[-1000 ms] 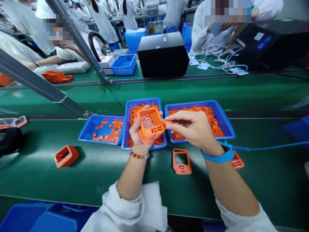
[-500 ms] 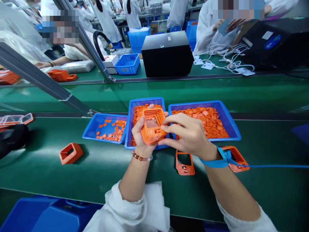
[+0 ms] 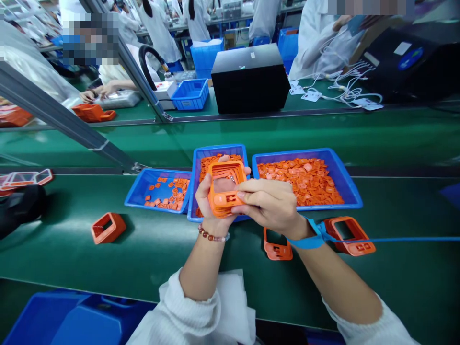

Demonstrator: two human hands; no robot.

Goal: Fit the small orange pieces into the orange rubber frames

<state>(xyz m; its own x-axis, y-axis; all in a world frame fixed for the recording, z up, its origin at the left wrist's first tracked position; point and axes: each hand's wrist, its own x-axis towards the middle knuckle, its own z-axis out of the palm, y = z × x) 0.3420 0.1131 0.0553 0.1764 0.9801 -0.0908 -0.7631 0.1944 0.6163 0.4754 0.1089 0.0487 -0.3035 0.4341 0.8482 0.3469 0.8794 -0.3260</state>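
A stack of orange plastic frames (image 3: 221,211), each with a large rectangular opening, rests in my left hand (image 3: 207,203), thumb along the left side and fingertips showing at the far and right edges. Over the stack, the top orange frame (image 3: 220,199) sits slightly askew from those beneath it. The thumb and fingers of my right hand (image 3: 275,203) pinch its lower right corner, near small cutouts. Whatever lies under those fingertips is hidden. Behind the hands, a blue bin (image 3: 246,152) of small orange pieces is partly covered.
A bin (image 3: 345,179) heaped with orange pieces stands right, and a shallower one (image 3: 131,194) left. More orange frames lie on the green bench: one stack (image 3: 109,227) left, others (image 3: 278,251) (image 3: 354,235) near my right forearm. A blue cord (image 3: 406,239) runs from my right wristband.
My right hand has moved slightly left and closed its fingers on the top frame's corner. That frame now sits shifted on the stack. My left hand stays nearly still.
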